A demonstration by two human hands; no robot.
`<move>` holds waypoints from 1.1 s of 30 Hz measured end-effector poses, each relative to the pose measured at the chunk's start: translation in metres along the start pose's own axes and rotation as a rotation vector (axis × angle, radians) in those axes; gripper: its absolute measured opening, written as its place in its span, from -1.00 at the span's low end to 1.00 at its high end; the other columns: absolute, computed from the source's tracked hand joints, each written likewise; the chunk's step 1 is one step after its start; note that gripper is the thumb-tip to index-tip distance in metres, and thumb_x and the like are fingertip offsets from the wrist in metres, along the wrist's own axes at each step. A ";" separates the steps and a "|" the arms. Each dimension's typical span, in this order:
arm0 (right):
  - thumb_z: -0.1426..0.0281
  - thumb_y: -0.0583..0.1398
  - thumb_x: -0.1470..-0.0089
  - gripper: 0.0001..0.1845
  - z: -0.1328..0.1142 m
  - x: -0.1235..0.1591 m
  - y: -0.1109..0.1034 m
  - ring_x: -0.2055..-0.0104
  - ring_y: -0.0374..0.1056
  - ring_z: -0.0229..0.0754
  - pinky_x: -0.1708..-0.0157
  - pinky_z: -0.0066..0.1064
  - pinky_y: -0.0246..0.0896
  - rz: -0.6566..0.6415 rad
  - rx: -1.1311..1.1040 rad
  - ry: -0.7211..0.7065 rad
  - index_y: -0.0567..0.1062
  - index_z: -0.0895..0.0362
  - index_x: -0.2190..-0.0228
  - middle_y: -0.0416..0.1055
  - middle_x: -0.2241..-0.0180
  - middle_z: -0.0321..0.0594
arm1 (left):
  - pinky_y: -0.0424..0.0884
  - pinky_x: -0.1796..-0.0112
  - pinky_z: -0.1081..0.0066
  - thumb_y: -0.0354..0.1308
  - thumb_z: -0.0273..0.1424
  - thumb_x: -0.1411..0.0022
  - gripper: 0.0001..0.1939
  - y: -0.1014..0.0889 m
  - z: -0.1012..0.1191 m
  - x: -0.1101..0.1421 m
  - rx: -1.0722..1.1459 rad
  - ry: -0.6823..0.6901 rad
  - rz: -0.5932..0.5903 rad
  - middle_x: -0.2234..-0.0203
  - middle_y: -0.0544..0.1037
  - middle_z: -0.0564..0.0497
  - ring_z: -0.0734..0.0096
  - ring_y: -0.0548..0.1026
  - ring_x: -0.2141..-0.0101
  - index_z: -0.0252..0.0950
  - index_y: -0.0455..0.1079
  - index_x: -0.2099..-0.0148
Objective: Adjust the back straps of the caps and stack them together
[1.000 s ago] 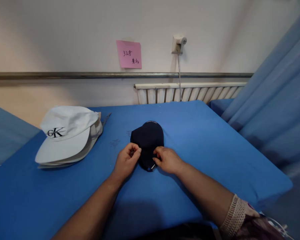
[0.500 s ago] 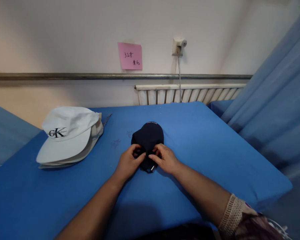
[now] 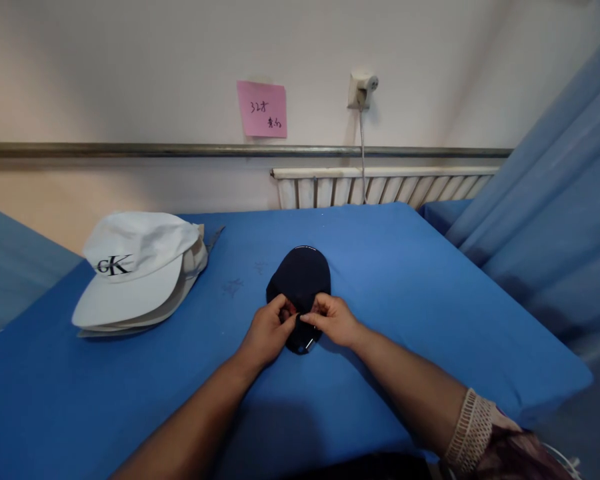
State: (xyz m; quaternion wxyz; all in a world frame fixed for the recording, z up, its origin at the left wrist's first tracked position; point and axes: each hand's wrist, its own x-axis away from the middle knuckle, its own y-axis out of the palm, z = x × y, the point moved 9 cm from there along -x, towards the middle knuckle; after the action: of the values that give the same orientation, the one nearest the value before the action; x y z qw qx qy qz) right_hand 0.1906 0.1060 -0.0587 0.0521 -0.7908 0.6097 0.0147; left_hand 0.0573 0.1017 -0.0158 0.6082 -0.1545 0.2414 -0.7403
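A dark navy cap [image 3: 301, 275] lies in the middle of the blue-covered table [image 3: 400, 293], its brim with small white lettering towards the wall. My left hand [image 3: 273, 327] pinches the cap's near part from the left. From the right, my right hand [image 3: 334, 319] pinches the same part, and the two thumb tips almost meet. Below the fingers, the cap's near end shows a small shiny piece [image 3: 309, 345]. The fingers hide the folds between them.
Stacked white and grey caps [image 3: 135, 273] with black lettering stand at the left. A pink note [image 3: 263, 110] and a socket with a plug [image 3: 361, 91] are on the wall, above a radiator [image 3: 340, 190]. A blue curtain [image 3: 555, 173] hangs at the right.
Both hands have shifted slightly right and drawn closer together on the cap. The cap's crown looks smoother and its near end rounder. The stacked caps have stayed put.
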 end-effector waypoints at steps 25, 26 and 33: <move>0.36 0.20 -0.15 -0.94 -0.035 0.008 -0.034 0.40 0.33 -0.27 0.35 -0.41 0.28 0.322 0.408 -0.249 0.47 0.07 0.32 0.41 0.38 -0.30 | 0.38 0.21 0.30 0.19 -0.25 -0.22 -0.84 -0.062 0.052 0.021 -0.292 0.365 0.331 0.39 0.49 0.02 0.29 0.46 0.31 -0.22 0.40 0.26; 0.37 0.19 -0.17 -0.94 -0.039 0.010 -0.028 0.39 0.34 -0.27 0.35 -0.42 0.27 0.286 0.417 -0.273 0.47 0.07 0.34 0.41 0.39 -0.30 | 0.37 0.17 0.26 0.20 -0.24 -0.22 -0.83 -0.056 0.058 0.023 -0.393 0.401 0.320 0.36 0.50 -0.01 0.23 0.46 0.27 -0.22 0.41 0.24; 0.45 0.17 -0.17 -0.93 -0.045 0.012 -0.015 0.33 0.37 -0.24 0.30 -0.40 0.29 0.219 0.424 -0.297 0.47 0.07 0.28 0.43 0.35 -0.27 | 0.32 0.17 0.24 0.11 -0.28 -0.30 -0.84 -0.042 0.052 0.017 -0.532 0.378 0.273 0.37 0.49 -0.04 0.21 0.42 0.27 -0.20 0.47 0.29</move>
State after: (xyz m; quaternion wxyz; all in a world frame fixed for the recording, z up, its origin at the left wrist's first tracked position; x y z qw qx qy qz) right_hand 0.2065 0.0938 -0.0141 0.3034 -0.6808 0.6666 0.0080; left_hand 0.0456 0.0824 0.0492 0.5844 -0.1343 0.5524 -0.5790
